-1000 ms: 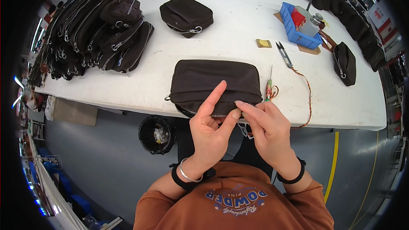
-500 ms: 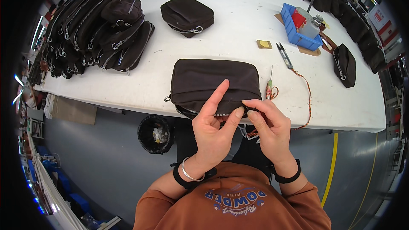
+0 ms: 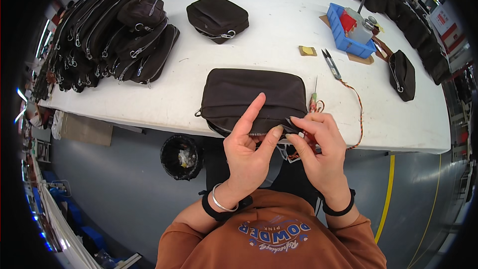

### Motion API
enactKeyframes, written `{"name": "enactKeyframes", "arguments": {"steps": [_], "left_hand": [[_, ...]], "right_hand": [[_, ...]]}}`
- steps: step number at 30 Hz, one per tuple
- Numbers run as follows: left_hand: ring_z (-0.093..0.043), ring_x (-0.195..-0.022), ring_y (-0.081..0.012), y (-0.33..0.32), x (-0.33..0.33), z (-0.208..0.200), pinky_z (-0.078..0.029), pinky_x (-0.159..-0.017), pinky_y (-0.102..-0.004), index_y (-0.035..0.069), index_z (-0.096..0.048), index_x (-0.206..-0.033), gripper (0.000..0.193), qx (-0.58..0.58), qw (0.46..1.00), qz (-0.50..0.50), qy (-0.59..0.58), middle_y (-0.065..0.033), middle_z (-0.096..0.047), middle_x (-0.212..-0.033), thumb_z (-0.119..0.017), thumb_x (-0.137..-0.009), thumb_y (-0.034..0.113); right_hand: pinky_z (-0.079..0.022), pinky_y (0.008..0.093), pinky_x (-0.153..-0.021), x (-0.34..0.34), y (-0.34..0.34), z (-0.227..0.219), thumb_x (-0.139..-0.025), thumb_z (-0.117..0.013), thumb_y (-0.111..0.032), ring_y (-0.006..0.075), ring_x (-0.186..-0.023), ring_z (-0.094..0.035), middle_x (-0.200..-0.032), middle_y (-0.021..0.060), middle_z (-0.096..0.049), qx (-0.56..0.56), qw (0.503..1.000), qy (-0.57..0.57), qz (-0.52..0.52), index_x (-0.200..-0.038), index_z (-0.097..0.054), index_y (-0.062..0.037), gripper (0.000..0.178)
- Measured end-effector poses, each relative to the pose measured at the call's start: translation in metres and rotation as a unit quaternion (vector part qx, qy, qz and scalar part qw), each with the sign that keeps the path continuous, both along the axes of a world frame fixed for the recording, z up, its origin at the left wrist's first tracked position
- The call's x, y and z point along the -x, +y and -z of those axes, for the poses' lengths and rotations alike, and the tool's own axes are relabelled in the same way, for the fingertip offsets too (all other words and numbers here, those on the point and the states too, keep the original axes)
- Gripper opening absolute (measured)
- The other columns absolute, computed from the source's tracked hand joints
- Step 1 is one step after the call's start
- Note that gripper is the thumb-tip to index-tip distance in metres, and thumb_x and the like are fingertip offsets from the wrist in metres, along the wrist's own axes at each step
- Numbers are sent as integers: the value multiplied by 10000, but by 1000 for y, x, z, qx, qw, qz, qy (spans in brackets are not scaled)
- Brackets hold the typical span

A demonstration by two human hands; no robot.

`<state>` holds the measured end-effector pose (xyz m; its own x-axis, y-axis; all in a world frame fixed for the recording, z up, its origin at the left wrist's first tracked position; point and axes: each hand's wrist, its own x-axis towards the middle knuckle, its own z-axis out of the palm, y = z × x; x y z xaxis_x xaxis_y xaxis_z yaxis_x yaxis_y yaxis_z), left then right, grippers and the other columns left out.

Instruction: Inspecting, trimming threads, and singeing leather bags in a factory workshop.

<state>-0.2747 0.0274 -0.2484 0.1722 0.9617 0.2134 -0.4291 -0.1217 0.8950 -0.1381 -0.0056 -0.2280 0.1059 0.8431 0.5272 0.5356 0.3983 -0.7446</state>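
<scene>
A dark brown zippered pouch (image 3: 254, 87) lies at the table's near edge, its toothed zipper facing me. My left hand (image 3: 249, 147) grips its front edge, thumb pressed beside the zipper, index finger stretched up over the fabric and other fingers tucked underneath. At the pouch's near right corner, my right hand (image 3: 321, 147) pinches a small dark flap (image 3: 290, 123) between thumb and fingers. A tiny white bit shows by those fingertips; whether it belongs to the pouch I cannot tell. An awl (image 3: 313, 98) with a green and red handle lies just right of the pouch.
Similar pouches form a heap (image 3: 114, 40) on the left; another pouch (image 3: 217, 17) sits farther back, and a small one (image 3: 401, 75) on the right. Thread snips (image 3: 331, 65) on a cord lie near a blue bin (image 3: 351, 40). A waste bin (image 3: 181, 157) stands below.
My right hand has shifted slightly right, pulling the small dark flap out from the pouch's corner. The pouch has moved slightly right; my left hand stays nearly where it was.
</scene>
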Motion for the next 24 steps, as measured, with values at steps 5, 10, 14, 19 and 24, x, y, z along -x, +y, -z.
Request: {"name": "enactKeyframes", "arguments": {"steps": [5, 10, 14, 19, 24], "left_hand": [[-586, -974, -111, -2, -1, 0, -509, -822, -230, -41, -372, -1365, 543, -4, 1000, 3, 2, -121, -603, -1117, -569, -861, -82], [-586, -970, -110, -2, 0, 0, -507, -821, -229, -41, -366, -1368, 547, -8, 1000, 6, 0, -121, -604, -1113, -565, -861, -87], [-585, -969, -108, -3, -1, -1, -506, -822, -228, -41, -367, -1368, 546, -8, 1000, 6, 2, -120, -605, -1110, -565, -861, -86], [-587, -968, -109, -3, 0, -1, -507, -822, -229, -41, -372, -1364, 544, -8, 1000, 8, 7, -119, -608, -1102, -570, -860, -85], [-586, -976, -111, -4, 0, 1, -510, -818, -230, -41, -378, -1360, 542, -8, 1000, 6, 8, -121, -601, -1114, -575, -856, -83]], "right_hand": [[-383, 241, -490, -1, 3, 4, -753, -703, 41, 107, -587, -470, -872, 68, -485, -24, 999, -22, -6, -1043, -643, -5, 300], [-387, 246, -490, 0, 3, 4, -752, -688, 68, 115, -583, -482, -866, 73, -483, -39, 999, -33, -10, -1014, -658, 3, 271], [-398, 251, -492, -2, 3, 5, -745, -690, 72, 123, -587, -496, -865, 75, -485, -47, 998, -44, -8, -1015, -660, 0, 280], [-428, 256, -508, -2, 4, 3, -742, -688, 79, 142, -595, -523, -860, 80, -497, -60, 996, -60, -11, -1013, -663, 0, 284], [-434, 261, -503, -5, 5, 5, -749, -682, 75, 153, -598, -530, -848, 82, -504, -65, 995, -71, -15, -994, -665, 4, 255]]}}
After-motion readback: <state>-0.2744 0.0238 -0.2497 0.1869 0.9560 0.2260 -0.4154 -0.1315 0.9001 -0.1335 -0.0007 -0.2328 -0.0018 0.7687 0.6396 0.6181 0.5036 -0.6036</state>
